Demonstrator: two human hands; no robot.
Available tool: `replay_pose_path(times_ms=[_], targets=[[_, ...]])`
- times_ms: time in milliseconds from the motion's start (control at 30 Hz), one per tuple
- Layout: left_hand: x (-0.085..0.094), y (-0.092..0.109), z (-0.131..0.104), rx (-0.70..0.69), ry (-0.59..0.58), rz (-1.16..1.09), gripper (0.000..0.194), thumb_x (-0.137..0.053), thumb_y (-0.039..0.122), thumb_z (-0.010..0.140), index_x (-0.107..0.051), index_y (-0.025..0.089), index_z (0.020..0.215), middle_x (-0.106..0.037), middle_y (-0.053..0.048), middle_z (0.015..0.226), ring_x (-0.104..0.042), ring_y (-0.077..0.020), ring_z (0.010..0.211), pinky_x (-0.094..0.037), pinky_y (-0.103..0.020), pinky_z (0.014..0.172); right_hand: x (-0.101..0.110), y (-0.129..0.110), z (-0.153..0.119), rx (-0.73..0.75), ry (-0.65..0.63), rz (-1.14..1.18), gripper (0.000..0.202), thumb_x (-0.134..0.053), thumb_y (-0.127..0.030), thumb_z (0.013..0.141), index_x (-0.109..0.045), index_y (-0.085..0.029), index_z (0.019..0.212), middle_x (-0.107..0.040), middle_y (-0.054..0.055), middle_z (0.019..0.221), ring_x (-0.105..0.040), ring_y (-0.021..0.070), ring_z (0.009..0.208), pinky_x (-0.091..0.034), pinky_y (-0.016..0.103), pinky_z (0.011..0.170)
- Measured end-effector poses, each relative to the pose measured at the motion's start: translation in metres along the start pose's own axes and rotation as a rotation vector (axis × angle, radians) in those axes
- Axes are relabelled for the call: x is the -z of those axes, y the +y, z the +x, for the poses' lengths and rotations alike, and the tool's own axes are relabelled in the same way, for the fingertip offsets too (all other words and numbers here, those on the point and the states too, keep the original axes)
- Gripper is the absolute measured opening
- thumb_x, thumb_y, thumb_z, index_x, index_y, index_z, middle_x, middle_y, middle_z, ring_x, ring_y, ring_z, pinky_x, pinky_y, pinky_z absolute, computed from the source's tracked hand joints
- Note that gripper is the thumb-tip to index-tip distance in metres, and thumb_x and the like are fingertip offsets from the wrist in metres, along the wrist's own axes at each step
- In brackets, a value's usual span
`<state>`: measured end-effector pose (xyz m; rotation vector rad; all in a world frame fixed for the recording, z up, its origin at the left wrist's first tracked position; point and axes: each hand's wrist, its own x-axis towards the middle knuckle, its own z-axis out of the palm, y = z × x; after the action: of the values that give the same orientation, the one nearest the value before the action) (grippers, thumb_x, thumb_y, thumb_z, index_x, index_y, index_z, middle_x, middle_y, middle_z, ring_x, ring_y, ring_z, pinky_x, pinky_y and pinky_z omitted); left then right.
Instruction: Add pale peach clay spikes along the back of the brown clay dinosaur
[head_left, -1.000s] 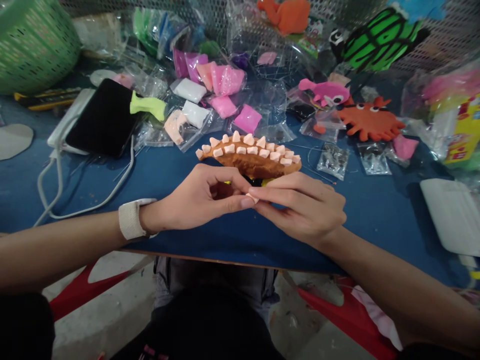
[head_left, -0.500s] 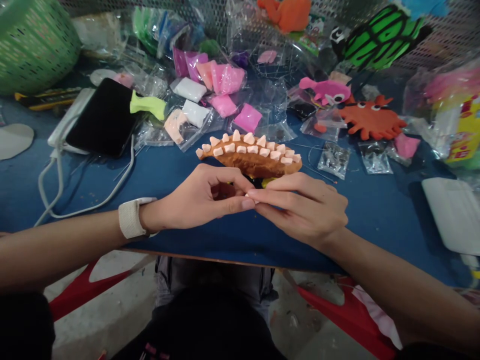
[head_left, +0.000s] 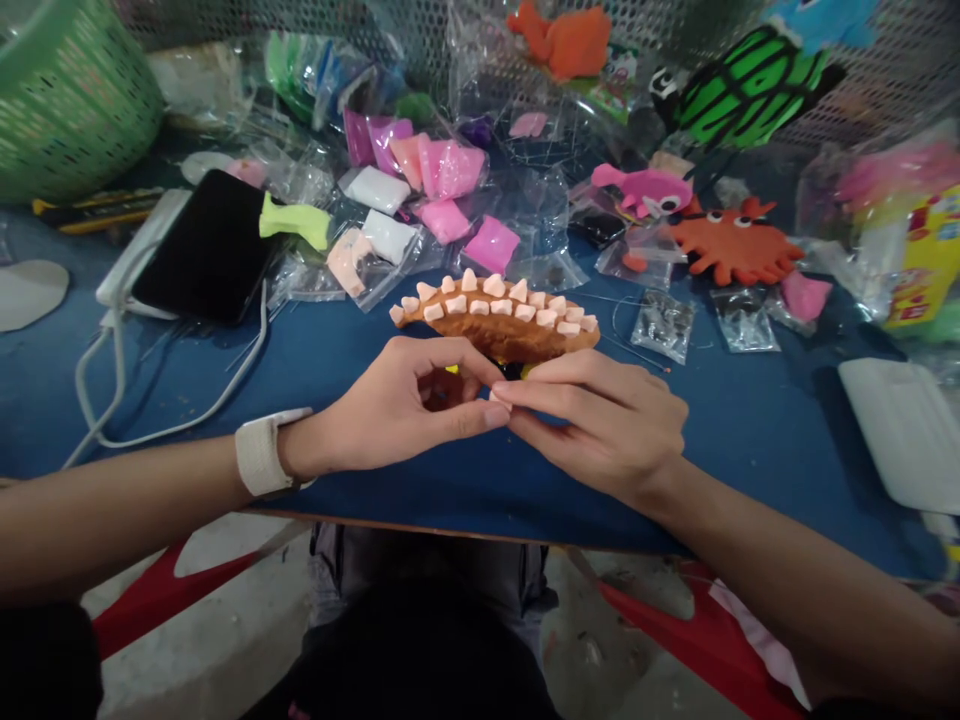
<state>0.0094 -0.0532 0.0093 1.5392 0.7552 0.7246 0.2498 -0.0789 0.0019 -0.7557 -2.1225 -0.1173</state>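
Between the fingertips of both hands is a small piece of pale pink clay (head_left: pixel 498 400), mostly covered by the fingers. My left hand (head_left: pixel 420 402) pinches it from the left with thumb and forefinger. From the right, my right hand (head_left: pixel 607 410) has its fingertips closed on the same bit. Just beyond the hands lies a brown clay figure (head_left: pixel 495 335) with two rows of pale pink clay spikes (head_left: pixel 493 286) along its curved back. Its lower side, with something black and yellow, is partly hidden behind my fingers.
Bags of coloured clay (head_left: pixel 450 170) fill the back of the blue table (head_left: pixel 420 500). A black phone (head_left: pixel 206 248) and a white cable (head_left: pixel 187 425) lie left. To the right are an orange clay crab (head_left: pixel 739 243) and a white device (head_left: pixel 904 430). A green basket (head_left: pixel 75 110) stands back left.
The view has shifted slightly. Both hands keep their pinch at nearly the same spot, and a little more of the pink clay piece shows between the fingertips.
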Motion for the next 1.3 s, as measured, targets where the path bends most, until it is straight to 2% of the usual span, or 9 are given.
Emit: replay_pose_path(times_ms=[100,367,533,600,733,900,967,1167,1300], targets=[[-0.0018,-0.0011,0.0005,0.014,0.052,0.021,0.039,-0.103,0.046,0.084,-0.081,0.014,0.09,-0.064,0.002,0.07,-0.052,-0.0069,0.062,-0.041,-0.018,0.054,-0.002,-0.0002,-0.0011,0.018,-0.005,-0.002,0.011,-0.085,-0.016,0.104,-0.08,-0.022,0.112,-0.085,-0.003,0.094,-0.079,0.0077,0.076,-0.063,0.021,0.07],[-0.0012,0.0015,-0.0008,0.003,-0.032,-0.01,0.027,-0.086,0.04,0.1,-0.083,0.013,0.1,-0.07,-0.001,0.078,-0.055,-0.0073,0.063,-0.043,-0.019,0.055,-0.0039,0.0,-0.0006,0.014,0.017,-0.017,0.014,-0.084,-0.013,0.103,-0.081,-0.023,0.112,-0.085,-0.004,0.091,-0.078,0.0084,0.073,-0.061,0.022,0.067],[-0.0026,-0.0007,-0.0009,0.038,0.037,0.021,0.032,-0.099,0.04,0.087,-0.083,0.013,0.094,-0.066,0.001,0.072,-0.052,-0.0071,0.062,-0.042,-0.018,0.054,-0.0025,0.0003,-0.0001,0.026,-0.003,-0.008,0.009,-0.084,-0.016,0.105,-0.081,-0.021,0.112,-0.085,-0.003,0.092,-0.078,0.0086,0.074,-0.06,0.022,0.067],[-0.0026,0.0,-0.0007,0.019,0.04,0.024,0.027,-0.095,0.037,0.092,-0.082,0.013,0.092,-0.066,0.002,0.073,-0.053,-0.0064,0.062,-0.042,-0.017,0.055,-0.0021,-0.0003,0.0011,0.026,0.006,-0.018,0.01,-0.083,-0.014,0.104,-0.081,-0.021,0.11,-0.085,-0.003,0.091,-0.078,0.0079,0.073,-0.06,0.021,0.068],[-0.0018,0.0042,-0.0006,0.005,-0.026,0.004,0.023,-0.079,0.034,0.104,-0.081,0.013,0.096,-0.068,0.001,0.076,-0.054,-0.0059,0.06,-0.043,-0.017,0.054,-0.0017,-0.0007,0.0023,0.011,0.007,-0.017,0.011,-0.082,-0.012,0.104,-0.08,-0.023,0.108,-0.086,-0.003,0.091,-0.079,0.0084,0.073,-0.061,0.021,0.067],[-0.0034,0.0038,-0.0014,0.025,0.04,0.078,0.028,-0.092,0.039,0.091,-0.082,0.013,0.095,-0.066,0.001,0.073,-0.054,-0.0072,0.062,-0.042,-0.018,0.054,-0.0032,0.0005,-0.0004,0.017,-0.016,0.004,0.011,-0.085,-0.016,0.104,-0.08,-0.022,0.111,-0.086,-0.002,0.094,-0.079,0.0089,0.075,-0.062,0.022,0.07],[-0.0042,0.0026,-0.0015,0.016,0.066,0.096,0.026,-0.091,0.037,0.092,-0.081,0.013,0.091,-0.065,0.002,0.072,-0.053,-0.0065,0.062,-0.042,-0.017,0.055,-0.0038,0.0001,-0.0008,0.018,-0.029,-0.001,0.012,-0.086,-0.015,0.103,-0.08,-0.021,0.112,-0.086,-0.002,0.094,-0.079,0.0084,0.076,-0.061,0.021,0.071],[-0.0016,0.0044,-0.0008,-0.024,-0.012,0.079,0.021,-0.079,0.032,0.103,-0.081,0.012,0.095,-0.067,0.001,0.077,-0.054,-0.0056,0.063,-0.043,-0.016,0.056,-0.002,-0.0009,0.0011,0.009,-0.016,-0.018,0.012,-0.081,-0.013,0.105,-0.078,-0.023,0.11,-0.085,-0.004,0.092,-0.078,0.0074,0.074,-0.06,0.021,0.068],[-0.0018,0.0036,-0.0017,-0.004,-0.018,0.09,0.021,-0.083,0.033,0.099,-0.083,0.013,0.102,-0.072,-0.001,0.081,-0.06,-0.0077,0.067,-0.048,-0.017,0.059,-0.0012,0.0005,0.0003,0.014,-0.026,-0.019,0.011,-0.081,-0.014,0.105,-0.079,-0.024,0.109,-0.085,-0.004,0.092,-0.079,0.008,0.075,-0.061,0.021,0.069]])
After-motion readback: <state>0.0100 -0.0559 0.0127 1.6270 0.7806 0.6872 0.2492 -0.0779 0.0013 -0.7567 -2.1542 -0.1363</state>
